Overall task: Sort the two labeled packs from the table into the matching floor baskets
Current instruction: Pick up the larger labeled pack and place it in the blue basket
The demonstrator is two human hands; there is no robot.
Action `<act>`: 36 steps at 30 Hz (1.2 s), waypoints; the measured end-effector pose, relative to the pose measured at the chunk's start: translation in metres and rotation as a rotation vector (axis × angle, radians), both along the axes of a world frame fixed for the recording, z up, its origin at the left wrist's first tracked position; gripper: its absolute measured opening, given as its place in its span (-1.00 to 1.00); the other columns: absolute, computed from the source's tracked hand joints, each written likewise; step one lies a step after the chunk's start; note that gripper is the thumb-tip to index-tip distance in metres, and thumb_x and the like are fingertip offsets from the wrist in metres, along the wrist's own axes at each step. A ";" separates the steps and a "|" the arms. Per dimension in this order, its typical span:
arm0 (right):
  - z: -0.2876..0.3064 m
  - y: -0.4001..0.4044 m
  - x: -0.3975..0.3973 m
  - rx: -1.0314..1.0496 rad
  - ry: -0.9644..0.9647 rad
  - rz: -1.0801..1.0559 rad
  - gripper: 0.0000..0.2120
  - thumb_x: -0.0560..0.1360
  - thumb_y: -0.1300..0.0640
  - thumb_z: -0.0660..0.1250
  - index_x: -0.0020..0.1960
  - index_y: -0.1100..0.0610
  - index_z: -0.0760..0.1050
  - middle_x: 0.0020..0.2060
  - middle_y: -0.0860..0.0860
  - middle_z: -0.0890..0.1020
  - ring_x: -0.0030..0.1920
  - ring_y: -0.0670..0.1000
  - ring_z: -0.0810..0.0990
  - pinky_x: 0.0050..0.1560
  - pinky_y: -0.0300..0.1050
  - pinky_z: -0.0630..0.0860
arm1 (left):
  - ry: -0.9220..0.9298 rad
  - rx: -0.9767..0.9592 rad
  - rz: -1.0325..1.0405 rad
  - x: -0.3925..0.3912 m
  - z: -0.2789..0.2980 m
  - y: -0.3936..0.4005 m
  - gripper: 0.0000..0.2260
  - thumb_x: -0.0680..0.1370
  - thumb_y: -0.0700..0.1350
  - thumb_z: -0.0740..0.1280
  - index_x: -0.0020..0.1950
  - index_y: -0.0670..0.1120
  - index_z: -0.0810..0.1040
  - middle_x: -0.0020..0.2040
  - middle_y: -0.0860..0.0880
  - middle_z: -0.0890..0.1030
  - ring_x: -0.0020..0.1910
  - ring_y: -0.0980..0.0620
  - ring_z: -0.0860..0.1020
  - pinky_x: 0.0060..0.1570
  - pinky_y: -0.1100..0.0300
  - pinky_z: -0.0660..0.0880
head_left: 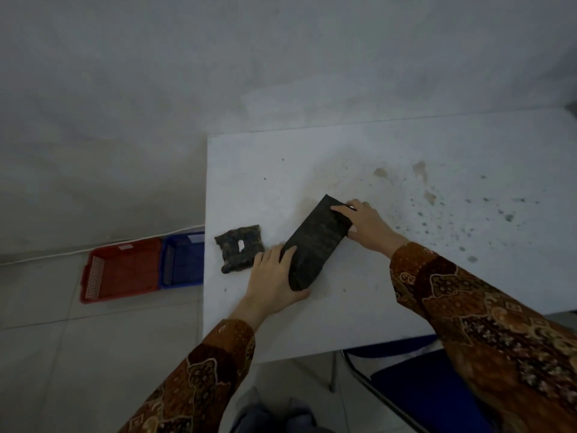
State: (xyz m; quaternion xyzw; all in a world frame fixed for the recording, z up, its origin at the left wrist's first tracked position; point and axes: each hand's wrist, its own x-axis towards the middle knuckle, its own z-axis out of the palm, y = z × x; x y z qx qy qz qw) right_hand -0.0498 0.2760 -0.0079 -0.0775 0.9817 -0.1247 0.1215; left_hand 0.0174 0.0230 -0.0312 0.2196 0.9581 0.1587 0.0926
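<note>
1. Head view: a white surface point(406, 145), flecked with grey-brown stains toward its right side, carries two dark packs; its left edge and near edge both show, with tiled floor point(46, 339) beyond the left edge.
2. The long dark pack point(315, 242) lies diagonally near the middle of the surface, flat and rectangular, with a dull, finely patterned face.
3. The left hand point(274, 276) grasps its near end, fingers curled over the left side and thumb under the near corner.
4. The right hand point(365, 223) grasps its far end, fingers laid across the top corner.
5. The small dark pack point(240, 251), squarish and crumpled with a small white label in its middle, rests just left of the left hand, close to the surface's left edge.
6. On the floor left of the surface sit a red basket point(121, 270) and a blue basket point(182, 260), side by side and touching; both are perforated plastic, and the blue one is partly hidden by the surface edge.
7. Patterned brown sleeves point(468, 301) cover both forearms.
8. A blue chair seat point(421, 385) shows below the near edge at right.
</note>
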 end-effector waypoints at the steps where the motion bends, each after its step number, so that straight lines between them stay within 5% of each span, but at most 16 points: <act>1: 0.006 0.003 -0.001 -0.032 -0.007 -0.001 -0.45 0.48 0.23 0.32 0.43 0.05 0.28 0.35 0.20 0.33 0.25 0.24 0.35 0.27 0.14 0.37 | -0.044 0.129 0.037 -0.003 0.006 -0.003 -0.25 0.33 0.33 0.32 0.42 0.00 0.30 0.39 -0.07 0.40 0.32 -0.07 0.37 0.38 0.00 0.26; 5: 0.042 0.012 -0.009 -0.161 -0.050 0.038 -0.57 0.37 0.20 0.47 0.22 0.13 0.49 0.22 0.15 0.48 0.19 0.16 0.44 0.24 0.07 0.42 | -0.274 0.713 0.260 -0.029 0.047 -0.016 -0.72 0.42 0.17 0.32 0.04 0.07 0.53 0.00 0.01 0.60 -0.01 0.07 0.56 0.04 0.16 0.48; 7: 0.060 0.012 -0.012 -0.238 -0.054 0.047 -0.65 0.35 0.18 0.50 0.10 0.16 0.53 0.07 0.14 0.60 0.07 0.13 0.54 0.11 0.02 0.48 | -0.322 0.848 0.357 -0.047 0.064 -0.023 -0.82 0.51 0.09 0.29 -0.13 0.02 0.60 -0.16 0.00 0.64 -0.13 0.05 0.59 -0.07 0.18 0.49; 11: 0.086 0.010 -0.017 -0.393 -0.058 -0.009 -0.72 0.40 0.17 0.45 0.08 0.16 0.52 -0.02 0.10 0.62 0.00 0.11 0.56 -0.10 -0.15 0.45 | -0.469 0.909 0.510 -0.068 0.090 -0.036 -0.56 0.47 0.33 0.18 -0.18 0.04 0.67 -0.23 0.11 0.72 -0.19 0.15 0.68 -0.16 0.26 0.53; 15: 0.098 0.008 -0.019 -0.420 -0.140 -0.038 -0.67 0.41 0.07 0.45 0.13 0.09 0.50 0.00 0.02 0.59 0.00 0.03 0.53 -0.16 -0.25 0.40 | -0.485 0.962 0.475 -0.067 0.102 -0.044 -0.55 0.31 0.47 0.20 -0.18 0.18 0.66 -0.22 0.25 0.70 -0.12 0.24 0.65 -0.08 0.29 0.49; 18: 0.103 0.007 -0.016 -0.409 -0.165 -0.025 -0.66 0.42 0.01 0.43 0.15 0.04 0.49 0.06 0.04 0.59 0.03 0.03 0.52 -0.16 -0.26 0.39 | -0.465 0.956 0.388 -0.058 0.105 -0.048 -0.62 0.29 0.36 0.36 -0.06 0.16 0.60 -0.09 0.18 0.69 0.02 0.13 0.63 -0.07 0.30 0.51; 22: 0.110 0.004 -0.013 -0.345 -0.213 -0.007 -0.60 0.43 -0.02 0.42 0.23 0.02 0.46 0.12 0.03 0.57 0.10 0.06 0.52 -0.04 -0.16 0.38 | -0.417 0.935 0.349 -0.050 0.106 -0.053 -0.78 0.45 -0.04 0.44 0.07 0.06 0.54 -0.01 0.10 0.64 0.03 0.09 0.62 -0.10 0.30 0.56; 28: 0.134 -0.029 -0.005 -0.253 -0.292 0.101 -0.34 0.34 -0.09 0.48 0.37 -0.11 0.29 0.20 -0.11 0.44 0.20 -0.08 0.38 0.23 -0.04 0.36 | -0.430 0.690 0.114 -0.066 0.147 -0.056 -0.77 0.50 -0.06 0.39 0.14 -0.04 0.55 0.02 -0.02 0.63 -0.05 0.19 0.60 -0.16 0.44 0.51; 32: 0.147 -0.050 0.000 -0.390 -0.262 0.112 -0.54 0.40 0.03 0.45 0.25 0.03 0.40 0.17 0.06 0.57 0.12 0.08 0.56 0.10 -0.04 0.54 | -0.341 0.547 0.089 -0.086 0.188 -0.049 -0.67 0.44 0.01 0.45 0.15 -0.05 0.55 0.04 -0.06 0.63 0.02 -0.02 0.62 0.00 0.14 0.58; 36: 0.151 -0.054 0.011 -0.615 -0.252 -0.019 -0.55 0.42 0.08 0.44 0.24 0.12 0.39 0.15 0.12 0.59 0.06 0.09 0.61 0.05 -0.03 0.61 | -0.289 0.738 0.306 -0.073 0.189 -0.048 -0.44 0.36 0.05 0.51 0.29 0.00 0.39 0.11 -0.01 0.54 0.07 0.00 0.55 0.00 -0.01 0.60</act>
